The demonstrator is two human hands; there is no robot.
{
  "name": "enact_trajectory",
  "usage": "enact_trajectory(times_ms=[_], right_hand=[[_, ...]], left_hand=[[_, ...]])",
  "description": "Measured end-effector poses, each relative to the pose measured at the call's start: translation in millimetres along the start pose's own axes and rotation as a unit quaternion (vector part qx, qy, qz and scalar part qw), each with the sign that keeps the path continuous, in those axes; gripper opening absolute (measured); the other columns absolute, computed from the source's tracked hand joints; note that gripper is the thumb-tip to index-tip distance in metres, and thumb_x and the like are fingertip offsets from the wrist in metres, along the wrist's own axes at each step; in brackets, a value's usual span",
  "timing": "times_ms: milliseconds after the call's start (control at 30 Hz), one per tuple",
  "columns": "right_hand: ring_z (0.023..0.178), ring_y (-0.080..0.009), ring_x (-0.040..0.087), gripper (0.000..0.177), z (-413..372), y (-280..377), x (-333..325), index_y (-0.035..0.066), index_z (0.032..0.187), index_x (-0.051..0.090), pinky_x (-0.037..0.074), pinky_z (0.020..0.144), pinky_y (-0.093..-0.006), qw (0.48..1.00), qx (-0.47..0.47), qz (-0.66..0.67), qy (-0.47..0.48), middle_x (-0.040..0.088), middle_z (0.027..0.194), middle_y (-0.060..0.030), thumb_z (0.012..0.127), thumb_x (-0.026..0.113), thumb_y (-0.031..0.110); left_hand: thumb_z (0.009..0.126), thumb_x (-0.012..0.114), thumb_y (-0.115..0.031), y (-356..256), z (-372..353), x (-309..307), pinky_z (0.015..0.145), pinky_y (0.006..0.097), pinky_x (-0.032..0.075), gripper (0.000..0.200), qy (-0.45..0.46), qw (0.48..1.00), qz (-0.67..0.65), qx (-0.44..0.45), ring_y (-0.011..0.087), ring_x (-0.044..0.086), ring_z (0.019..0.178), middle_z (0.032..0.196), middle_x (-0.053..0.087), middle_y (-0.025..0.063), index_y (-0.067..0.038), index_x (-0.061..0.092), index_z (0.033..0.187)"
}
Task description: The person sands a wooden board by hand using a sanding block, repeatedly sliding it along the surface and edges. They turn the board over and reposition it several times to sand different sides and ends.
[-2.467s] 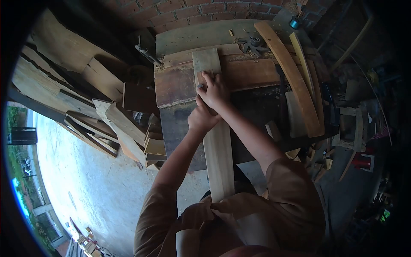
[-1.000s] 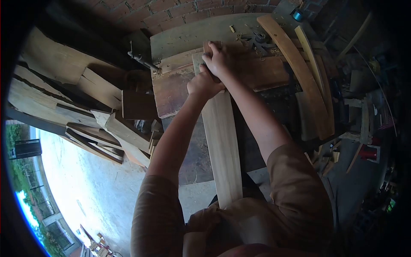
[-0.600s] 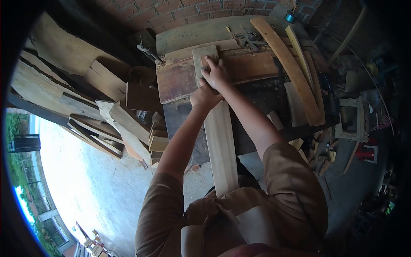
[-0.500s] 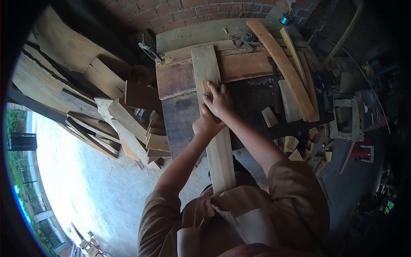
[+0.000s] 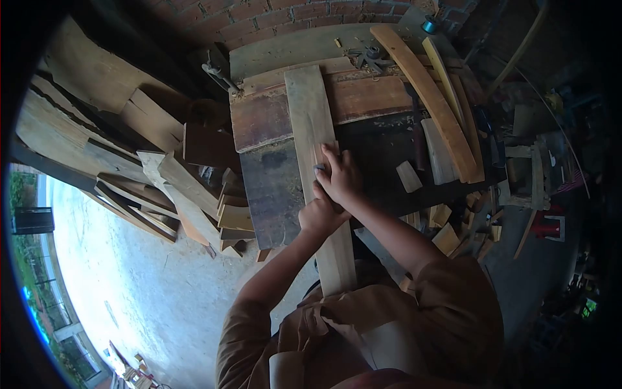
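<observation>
A long pale board runs from the far side of the workbench back to my torso. Both of my hands are on top of it, close together, around a narrow wooden block that they mostly cover. My right hand grips its far part, with the fingers bent over it and a small grey tip showing by the thumb. Closer to me, my left hand is closed around the near part, its thumb pointing forward. Whether the block is a hand plane cannot be made out.
Right of the board lie a curved wooden piece, a small wood block and a dark-handled tool. A metal clamp stands at the bench's left corner. Stacked planks lean at left; offcuts lie on the floor at right.
Both hands have slid back along the board toward my body with the wooden block. The view has shifted slightly; the board stays in place on the bench.
</observation>
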State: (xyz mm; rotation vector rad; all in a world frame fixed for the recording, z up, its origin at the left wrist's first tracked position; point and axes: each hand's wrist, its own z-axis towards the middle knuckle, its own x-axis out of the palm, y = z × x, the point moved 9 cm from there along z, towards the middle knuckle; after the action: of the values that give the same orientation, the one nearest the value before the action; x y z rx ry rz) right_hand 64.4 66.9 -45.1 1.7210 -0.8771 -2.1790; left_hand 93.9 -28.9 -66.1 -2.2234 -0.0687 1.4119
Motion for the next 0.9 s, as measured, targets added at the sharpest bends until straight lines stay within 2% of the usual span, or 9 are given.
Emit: enact_trajectory(times_ms=[100,233,367,433,533,600,700,767,900], right_hand=[[0.09,-0.0369,0.054,0.055,108.8,-5.1,11.8,0.022,0.124,0.042,0.047,0.072,-0.0443,0.999,0.026,-0.022,-0.02,0.047,0.102,-0.0184,0.075,0.06,0.037],[0.097,-0.0383,0.053,0.055,265.3,-8.8,28.4,0.021,0.124,0.042,0.045,0.08,-0.0447,1.0,0.016,0.003,-0.016,0.046,0.109,-0.0219,0.075,0.059,0.04],[0.097,-0.0384,0.052,0.056,310.8,-4.7,32.2,0.022,0.125,0.042,0.045,0.081,-0.0448,1.0,-0.001,-0.003,0.001,0.044,0.111,-0.0229,0.075,0.058,0.041],[0.099,-0.0373,0.053,0.057,290.8,-12.4,33.3,0.02,0.125,0.043,0.045,0.083,-0.0438,1.0,0.024,-0.005,0.001,0.045,0.113,-0.0232,0.074,0.057,0.042],[0.094,-0.039,0.053,0.055,206.5,-8.8,29.0,0.02,0.125,0.043,0.046,0.078,-0.0436,0.997,-0.02,-0.012,-0.069,0.047,0.107,-0.0234,0.076,0.056,0.039],[0.092,-0.0405,0.052,0.057,112.6,1.6,16.3,0.023,0.128,0.039,0.046,0.074,-0.0456,1.0,-0.023,0.001,0.02,0.045,0.108,-0.0215,0.076,0.059,0.037],[0.083,-0.0373,0.052,0.063,-42.5,8.8,1.1,0.022,0.13,0.038,0.047,0.067,-0.0441,0.998,-0.047,-0.006,0.028,0.044,0.098,-0.0188,0.073,0.062,0.033],[0.086,-0.0365,0.053,0.066,-121.4,9.4,-5.5,0.022,0.13,0.039,0.048,0.068,-0.0429,0.997,-0.065,-0.02,0.022,0.043,0.103,-0.0201,0.07,0.065,0.033],[0.085,-0.0352,0.053,0.062,-120.3,12.8,-4.5,0.021,0.128,0.041,0.047,0.066,-0.042,0.997,-0.046,-0.002,0.057,0.044,0.103,-0.0187,0.071,0.064,0.031]], left_hand=[[0.055,0.061,-0.071,-8.2,98.7,-49.9,0.06,0.0403,0.052,0.114,-0.008,1.0,0.027,0.009,0.0337,0.064,0.075,0.081,0.062,0.0223,0.012,0.022,0.122],[0.06,0.06,-0.064,-18.7,230.9,-112.9,0.067,0.0396,0.051,0.089,-0.095,0.995,0.042,0.006,0.0321,0.063,0.081,0.087,0.062,0.0209,0.007,0.036,0.108],[0.061,0.06,-0.063,-18.1,270.0,-130.6,0.068,0.04,0.051,0.086,-0.123,0.991,0.047,-0.003,0.0323,0.063,0.082,0.088,0.062,0.0208,0.006,0.037,0.107],[0.061,0.06,-0.063,-20.3,254.5,-129.1,0.068,0.0404,0.051,0.088,-0.139,0.99,0.038,0.006,0.0323,0.063,0.082,0.089,0.062,0.0207,0.007,0.037,0.109],[0.06,0.061,-0.065,-13.4,175.7,-91.3,0.065,0.042,0.051,0.096,-0.075,0.996,0.03,-0.034,0.0348,0.063,0.08,0.084,0.062,0.023,0.008,0.031,0.114],[0.06,0.062,-0.065,-6.1,94.1,-51.5,0.06,0.0421,0.051,0.104,-0.041,0.999,0.001,-0.031,0.0355,0.063,0.073,0.078,0.062,0.023,0.011,0.023,0.121],[0.058,0.064,-0.065,9.9,-41.8,15.6,0.045,0.0397,0.05,0.115,0.003,1.0,-0.002,-0.026,0.0306,0.063,0.054,0.064,0.062,0.0177,0.014,0.016,0.126],[0.057,0.067,-0.063,15.2,-112.6,51.1,0.041,0.0376,0.048,0.12,-0.033,0.996,-0.085,0.017,0.0265,0.061,0.049,0.061,0.06,0.0162,0.017,0.01,0.128],[0.056,0.068,-0.062,17.8,-113.5,64.6,0.039,0.0372,0.047,0.123,0.007,0.997,-0.078,-0.008,0.0262,0.06,0.047,0.062,0.06,0.0171,0.017,0.007,0.128]])
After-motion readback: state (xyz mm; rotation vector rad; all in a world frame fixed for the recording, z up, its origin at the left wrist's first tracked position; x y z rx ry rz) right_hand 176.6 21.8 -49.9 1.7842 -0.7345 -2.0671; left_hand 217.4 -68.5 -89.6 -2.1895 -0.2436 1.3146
